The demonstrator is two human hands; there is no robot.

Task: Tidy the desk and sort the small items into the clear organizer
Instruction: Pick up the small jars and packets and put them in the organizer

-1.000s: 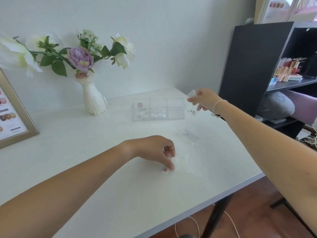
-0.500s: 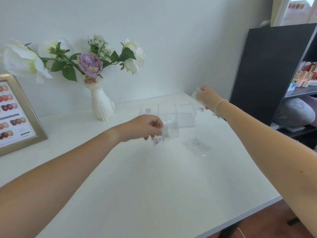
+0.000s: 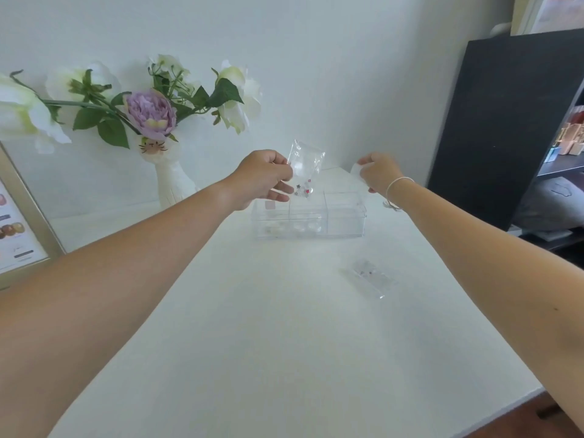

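Note:
A clear three-compartment organizer (image 3: 346,227) stands at the back of the white desk (image 3: 284,327). Small pale items lie in its left and middle compartments. My left hand (image 3: 264,180) holds a small clear plastic bag (image 3: 306,167) with tiny coloured pieces, upright above the organizer's middle compartment. My right hand (image 3: 377,173) is closed on a small white translucent item (image 3: 356,169) above the organizer's right end. Another small clear bag (image 3: 369,278) lies flat on the desk in front of the organizer.
A white cat-faced vase (image 3: 172,181) with white and purple flowers stands at the back left. A framed picture (image 3: 22,229) leans at the far left. A dark shelf unit (image 3: 505,121) rises at the right, close to the desk's right edge.
My left hand picked up the clear bag from the desk's front, carried it back and raised it above the organizer. My right hand stayed near the organizer's right end with its item.

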